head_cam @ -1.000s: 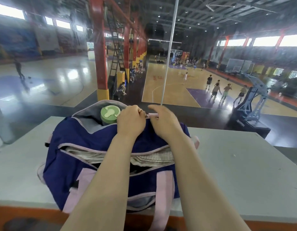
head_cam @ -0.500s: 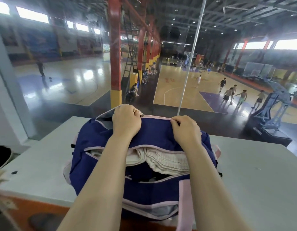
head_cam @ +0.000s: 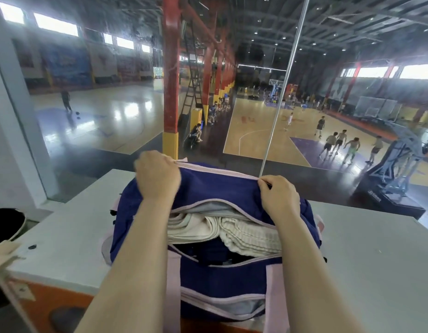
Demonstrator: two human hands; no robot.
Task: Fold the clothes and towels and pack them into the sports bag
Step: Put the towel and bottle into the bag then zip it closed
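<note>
A navy sports bag [head_cam: 217, 188] with pale pink trim and straps stands on a grey table [head_cam: 366, 255]. Its near zipper gapes, and folded cream towels [head_cam: 244, 234] show inside over something dark. My left hand [head_cam: 157, 177] grips the far zipper seam at the bag's back left end. Towards the right end of the same seam, my right hand [head_cam: 279, 197] pinches the pink edging. The seam between my hands looks zipped.
The table has an orange front edge [head_cam: 54, 306]. Behind it runs a glass pane with a thin metal post [head_cam: 283, 92], overlooking basketball courts with players. A black round object [head_cam: 5, 224] sits off the table's left side.
My left hand has slid left along the far seam, away from my right hand, and the far pocket has shut over the green lid. The view has moved closer to the bag.
</note>
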